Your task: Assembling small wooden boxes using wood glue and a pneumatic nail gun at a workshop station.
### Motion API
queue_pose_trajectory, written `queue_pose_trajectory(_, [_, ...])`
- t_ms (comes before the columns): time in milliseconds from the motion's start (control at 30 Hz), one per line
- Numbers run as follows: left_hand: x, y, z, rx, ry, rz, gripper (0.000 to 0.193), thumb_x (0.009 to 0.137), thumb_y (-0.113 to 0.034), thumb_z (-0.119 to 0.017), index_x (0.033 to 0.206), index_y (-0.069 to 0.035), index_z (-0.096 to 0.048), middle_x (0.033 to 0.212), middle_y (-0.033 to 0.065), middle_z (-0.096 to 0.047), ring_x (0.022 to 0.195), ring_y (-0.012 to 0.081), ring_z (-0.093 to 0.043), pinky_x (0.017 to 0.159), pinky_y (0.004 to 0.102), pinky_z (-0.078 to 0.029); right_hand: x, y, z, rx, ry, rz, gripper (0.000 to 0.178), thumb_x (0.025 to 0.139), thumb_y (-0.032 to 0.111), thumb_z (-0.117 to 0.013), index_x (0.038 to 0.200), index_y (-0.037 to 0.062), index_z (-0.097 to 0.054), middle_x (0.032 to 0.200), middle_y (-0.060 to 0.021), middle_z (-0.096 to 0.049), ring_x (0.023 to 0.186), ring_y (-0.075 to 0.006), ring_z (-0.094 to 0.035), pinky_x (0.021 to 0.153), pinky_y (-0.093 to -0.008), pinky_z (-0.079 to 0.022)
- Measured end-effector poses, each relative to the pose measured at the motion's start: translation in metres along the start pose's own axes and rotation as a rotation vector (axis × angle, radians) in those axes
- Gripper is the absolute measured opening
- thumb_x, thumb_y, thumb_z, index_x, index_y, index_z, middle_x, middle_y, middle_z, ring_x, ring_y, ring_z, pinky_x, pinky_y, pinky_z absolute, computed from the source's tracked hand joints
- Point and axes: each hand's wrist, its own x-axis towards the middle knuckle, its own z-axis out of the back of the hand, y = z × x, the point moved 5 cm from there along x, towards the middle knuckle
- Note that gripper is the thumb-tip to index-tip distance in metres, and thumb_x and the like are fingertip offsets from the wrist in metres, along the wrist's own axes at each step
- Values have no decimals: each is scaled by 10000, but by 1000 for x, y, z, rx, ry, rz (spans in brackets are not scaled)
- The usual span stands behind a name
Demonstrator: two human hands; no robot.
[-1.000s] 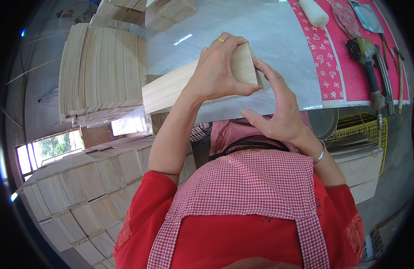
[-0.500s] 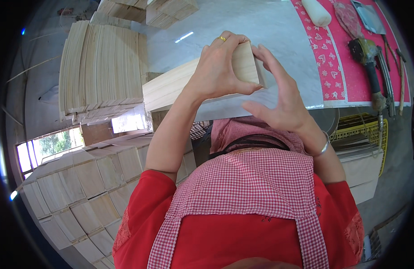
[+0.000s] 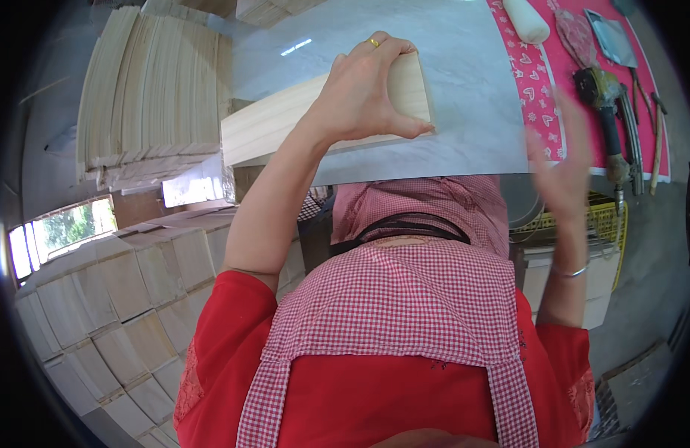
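My left hand (image 3: 364, 93), with a gold ring, clamps the right end of a long pale wooden piece (image 3: 274, 123), thumb on the near edge and fingers over the far edge. The piece lies at a slant on the grey marbled tabletop (image 3: 457, 97); whether it is a solid block or a box, I cannot tell. Blurred by motion, my right hand (image 3: 563, 168) is over the table's near right edge, fingers stretched apart and nothing seen in them. Nearest to it is an air nail gun (image 3: 595, 88) with a dark handle, lying on the pink patterned cloth (image 3: 535, 82).
Stacked thin boards (image 3: 154, 89) stand to the left, with rows of pale wooden blocks (image 3: 136, 284) below them. On the right are a white roll (image 3: 526, 21), a plastic pouch (image 3: 612, 37), sticks (image 3: 656, 142) and a yellow crate (image 3: 610, 213) below the table edge.
My right hand has left the end of the wooden piece and swung right towards the nail gun. My left hand keeps its grip. The whole view has shifted slightly.
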Motion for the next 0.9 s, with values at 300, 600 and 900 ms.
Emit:
queue_pose_trajectory(300, [0, 0, -1, 23, -23, 6, 884, 509, -445, -847, 1233, -13, -582, 1164, 137, -607, 1083, 328, -595, 884, 461, -446, 11, -153, 72, -816, 148, -286, 644, 833, 335, -741, 1333, -6, -524, 1147, -275, -646, 1052, -440, -627, 881, -493, -506])
queue_pose_trajectory(600, [-1, 1, -3, 29, -65, -50, 870, 514, -452, -841, 1227, -25, -584, 1169, 138, -604, 1085, 333, -594, 879, 466, -454, 52, -156, 85, -689, 271, -290, 469, 833, 212, -692, 1192, -63, -569, 940, -260, -697, 881, -400, -696, 735, -446, -541])
queue_pose_trajectory(900, [-1, 2, -6, 23, -33, -35, 866, 540, -436, -851, 1248, -27, -565, 1179, 124, -597, 1132, 315, -574, 890, 482, -425, 72, 55, 66, -89, 423, -52, 263, 805, 123, -770, 986, -40, -669, 736, -63, -682, 627, -145, -635, 584, -332, -517])
